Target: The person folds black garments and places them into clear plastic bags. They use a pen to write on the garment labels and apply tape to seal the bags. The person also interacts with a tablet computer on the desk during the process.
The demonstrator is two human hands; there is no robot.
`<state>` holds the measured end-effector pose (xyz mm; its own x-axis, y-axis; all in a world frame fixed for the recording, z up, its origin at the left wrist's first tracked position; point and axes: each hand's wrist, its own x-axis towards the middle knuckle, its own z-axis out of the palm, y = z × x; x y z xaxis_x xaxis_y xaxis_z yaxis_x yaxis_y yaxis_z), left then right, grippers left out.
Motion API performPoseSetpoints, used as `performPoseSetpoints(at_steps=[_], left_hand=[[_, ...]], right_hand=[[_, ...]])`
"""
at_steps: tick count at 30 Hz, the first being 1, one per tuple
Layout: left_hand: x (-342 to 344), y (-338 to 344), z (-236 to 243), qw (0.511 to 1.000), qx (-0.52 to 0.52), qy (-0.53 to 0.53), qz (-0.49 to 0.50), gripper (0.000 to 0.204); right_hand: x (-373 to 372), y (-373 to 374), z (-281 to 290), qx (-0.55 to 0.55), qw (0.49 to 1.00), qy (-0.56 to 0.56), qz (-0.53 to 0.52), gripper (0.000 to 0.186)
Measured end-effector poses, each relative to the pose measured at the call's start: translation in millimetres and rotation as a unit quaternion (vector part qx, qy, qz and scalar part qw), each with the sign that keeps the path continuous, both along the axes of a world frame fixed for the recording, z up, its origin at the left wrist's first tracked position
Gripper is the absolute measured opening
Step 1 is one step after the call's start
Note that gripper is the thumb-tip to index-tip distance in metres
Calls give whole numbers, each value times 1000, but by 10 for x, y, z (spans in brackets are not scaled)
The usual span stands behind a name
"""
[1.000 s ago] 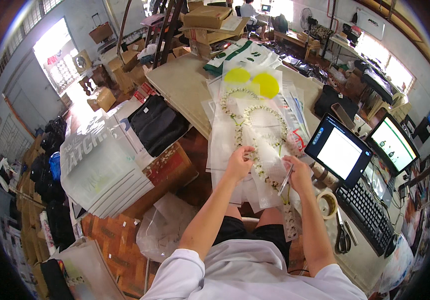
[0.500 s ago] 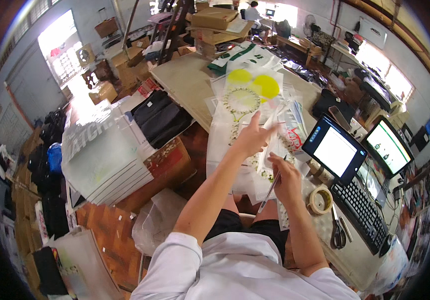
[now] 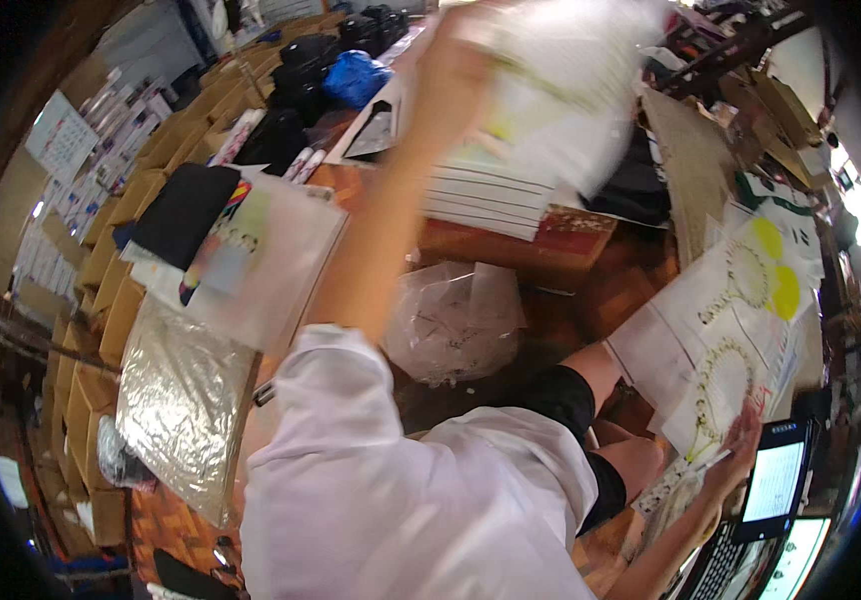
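A: What lies at the far left?

B: Rows of cardboard boxes (image 3: 101,300). On them sits a black folded cloth (image 3: 183,212), with a clear plastic sleeve holding a pale printed sheet (image 3: 266,258) just beside it. Below those, a crinkled shiny foil sheet (image 3: 183,400) hangs over the box edge.

A: And the person?

B: A white sleeve (image 3: 371,480) fills the lower middle. From it the left arm stretches up across the view. The left hand (image 3: 456,60) is at the top, blurred; it seems closed on a blurred white sheet (image 3: 576,90), though I cannot tell the grip exactly.

A: What is under that sheet?

B: A stack of white printed sheets (image 3: 491,195) resting on a reddish-brown box (image 3: 521,250). Lower down, near the person's knee, a crumpled clear plastic bag (image 3: 456,320) sits on the floor.

A: Move right.

B: White paper sheets (image 3: 696,350) lie on the table (image 3: 686,160), overlapping. Beaded loops run across them, and two yellow discs (image 3: 776,265) lie on the upper sheets.

A: The other hand?

B: The right hand (image 3: 736,450) rests at the lower edge of those sheets, fingers curled around a thin pen-like tool (image 3: 706,462) whose tip touches the paper.

A: Anything beyond it?

B: A lit tablet screen (image 3: 776,480) just beside the hand, and a keyboard (image 3: 721,570) below.
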<state>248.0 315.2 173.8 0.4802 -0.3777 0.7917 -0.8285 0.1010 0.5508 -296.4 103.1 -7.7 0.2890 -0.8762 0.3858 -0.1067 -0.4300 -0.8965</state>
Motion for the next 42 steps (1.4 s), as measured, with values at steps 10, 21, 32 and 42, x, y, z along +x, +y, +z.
performPoseSetpoints(at_steps=[10, 21, 32, 42], left_hand=[[1822, 4308, -618, 727, 50, 21, 684, 64], [2590, 5247, -1623, 548, 500, 197, 642, 61], [469, 1286, -750, 950, 181, -75, 242, 31], [469, -3458, -2354, 896, 398, -90, -176, 45]], right_hand=[[120, -188, 529, -102, 994, 40, 5, 44], [164, -207, 729, -169, 979, 108, -39, 36], [138, -178, 564, -145, 966, 157, -144, 9], [-623, 124, 532, -92, 927, 238, -274, 15]])
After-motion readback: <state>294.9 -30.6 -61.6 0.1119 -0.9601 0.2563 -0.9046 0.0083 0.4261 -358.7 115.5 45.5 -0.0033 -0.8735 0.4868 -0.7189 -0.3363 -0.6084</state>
